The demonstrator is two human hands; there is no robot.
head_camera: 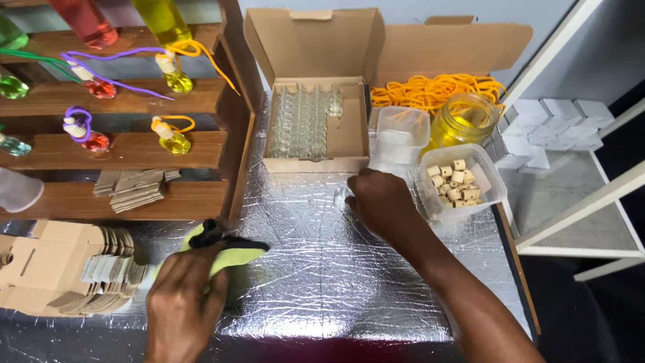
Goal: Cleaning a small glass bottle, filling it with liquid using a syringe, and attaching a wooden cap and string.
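Note:
My left hand (pixel 183 296) grips a yellow-green squeeze bottle with a black nozzle (pixel 225 247), lying low over the foil-covered table (pixel 322 269); the nozzle points right. My right hand (pixel 379 202) is closed around a small clear glass bottle (pixel 341 197) standing on the foil, only its left edge showing. Just behind it is an open cardboard box (pixel 316 144) holding several empty small glass bottles (pixel 302 117). To the right of my right hand sits a clear plastic tub of wooden bead caps (pixel 457 181).
A jar of yellow liquid (pixel 463 121), an empty clear tub (pixel 401 131) and a box of orange cords (pixel 437 87) stand at the back right. Wooden shelves (pixel 134 148) on the left carry filled coloured bottles. Flat cardboard packs (pixel 74 265) lie front left, white boxes (pixel 551 124) far right.

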